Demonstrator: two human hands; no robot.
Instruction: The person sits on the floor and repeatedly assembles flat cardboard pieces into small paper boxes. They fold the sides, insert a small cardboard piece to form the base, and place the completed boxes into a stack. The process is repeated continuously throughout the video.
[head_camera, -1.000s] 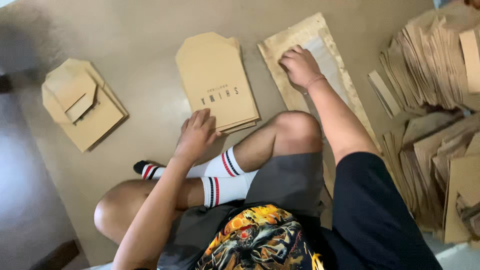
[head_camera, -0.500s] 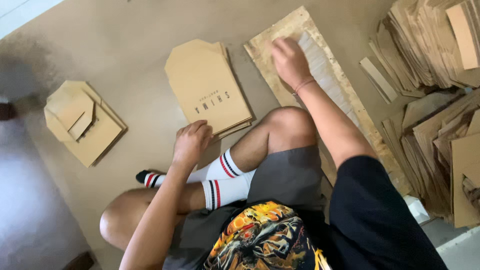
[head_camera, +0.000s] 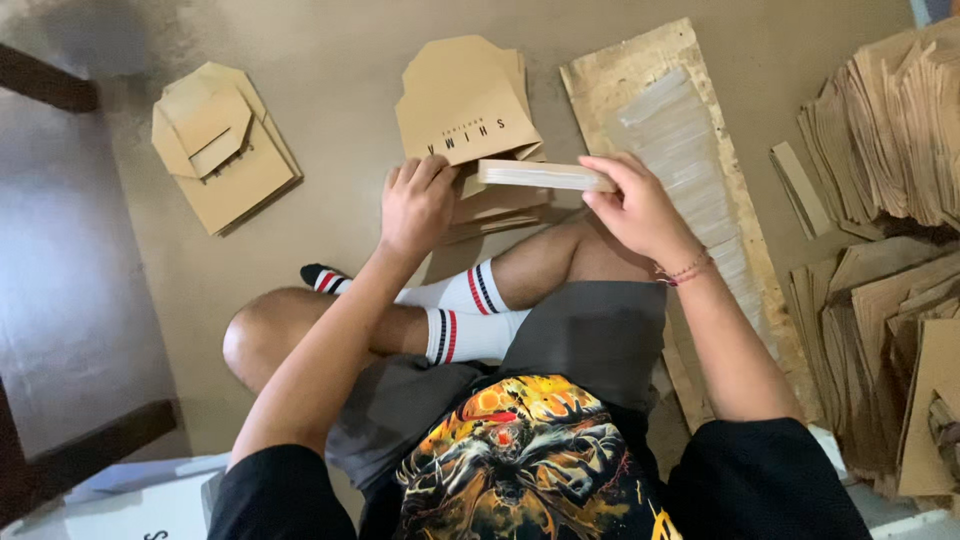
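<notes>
I sit cross-legged on the floor. My right hand (head_camera: 635, 205) grips a thin strip-like bundle of flat card pieces (head_camera: 545, 175), held edge-on above my knee. My left hand (head_camera: 418, 205) rests on the near edge of a stack of flat brown cardboard envelopes (head_camera: 462, 110) lying on the floor in front of me, and touches the left end of the bundle. A wooden board (head_camera: 640, 70) with a pale translucent strip on it lies to the right of the stack.
A second small pile of folded brown envelopes (head_camera: 222, 145) lies at the left. Large heaps of brown cardboard blanks (head_camera: 885, 140) fill the right side. Dark wooden furniture legs (head_camera: 45, 85) stand at the left, and a white box (head_camera: 150, 500) sits at the lower left.
My right hand has left the wooden board and come toward me holding the thin bundle. My left hand has risen from the floor to the envelope stack's near edge.
</notes>
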